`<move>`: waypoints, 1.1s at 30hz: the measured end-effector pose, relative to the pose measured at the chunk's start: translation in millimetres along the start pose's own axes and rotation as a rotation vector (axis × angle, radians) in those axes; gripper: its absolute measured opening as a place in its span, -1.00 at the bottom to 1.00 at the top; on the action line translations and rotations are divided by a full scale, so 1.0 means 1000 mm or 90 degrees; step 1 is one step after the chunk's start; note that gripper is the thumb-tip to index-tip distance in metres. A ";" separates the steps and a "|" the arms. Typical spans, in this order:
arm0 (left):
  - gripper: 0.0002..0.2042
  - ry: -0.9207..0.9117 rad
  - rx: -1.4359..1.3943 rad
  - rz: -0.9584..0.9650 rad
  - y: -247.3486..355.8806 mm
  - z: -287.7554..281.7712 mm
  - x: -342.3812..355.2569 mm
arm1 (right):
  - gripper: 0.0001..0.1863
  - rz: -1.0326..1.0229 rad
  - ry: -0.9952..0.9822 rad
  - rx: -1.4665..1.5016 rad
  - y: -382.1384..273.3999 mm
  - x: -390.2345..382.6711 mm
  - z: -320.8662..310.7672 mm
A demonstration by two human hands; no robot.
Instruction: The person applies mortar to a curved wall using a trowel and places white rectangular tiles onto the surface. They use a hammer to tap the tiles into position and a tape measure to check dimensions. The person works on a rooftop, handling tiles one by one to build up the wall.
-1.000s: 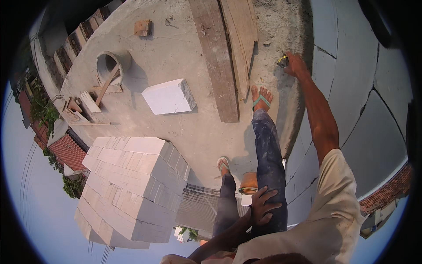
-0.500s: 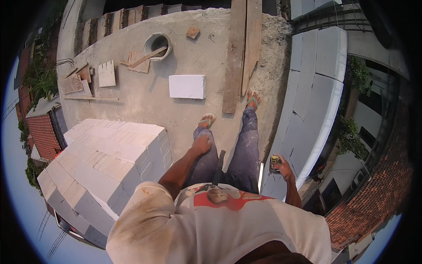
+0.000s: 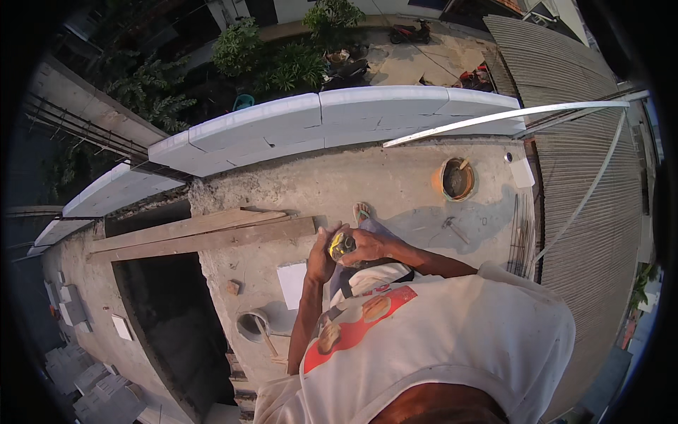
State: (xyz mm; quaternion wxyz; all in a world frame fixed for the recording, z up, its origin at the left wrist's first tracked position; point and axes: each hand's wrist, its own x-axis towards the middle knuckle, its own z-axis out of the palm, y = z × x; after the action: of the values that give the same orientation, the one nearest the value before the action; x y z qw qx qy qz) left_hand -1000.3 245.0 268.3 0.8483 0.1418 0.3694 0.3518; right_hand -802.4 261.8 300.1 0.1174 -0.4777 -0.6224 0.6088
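The left hand [image 3: 320,256] and right hand [image 3: 369,247] meet on a yellow-and-black tape measure [image 3: 340,245] in front of the body, fingers of both curled against it from either side. Ahead, a low white block wall [image 3: 381,109] edges the concrete floor [image 3: 381,169], leaving a strip for moving; an orange bucket [image 3: 438,182] stands there, to the right. To the left, planks [image 3: 212,238] lie across a dark opening [image 3: 173,304]. The white shirt [image 3: 459,339] bears a red printed panel [image 3: 353,333], its lettering seemingly too small to read

Yellow and black tape measure [image 3: 341,245], held between left grip [image 3: 322,256] and right grip [image 3: 371,247]
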 end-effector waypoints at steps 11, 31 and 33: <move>-0.18 -0.145 0.113 -0.384 -0.106 0.154 0.079 | -0.17 -0.072 0.327 0.022 0.080 -0.201 -0.062; -0.44 -0.396 0.432 -0.678 -0.401 0.460 0.177 | -0.55 0.084 0.801 0.741 0.292 -0.564 -0.118; -0.49 -0.365 0.494 -0.696 -0.418 0.477 0.184 | -0.61 0.078 0.836 0.858 0.313 -0.563 -0.111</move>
State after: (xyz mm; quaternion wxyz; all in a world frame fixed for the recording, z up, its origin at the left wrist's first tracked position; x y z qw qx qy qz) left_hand -359.9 85.4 290.0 0.8550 0.3138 0.2491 -0.3294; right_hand -290.1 -143.5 298.5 0.6643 -0.5883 0.0780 0.4543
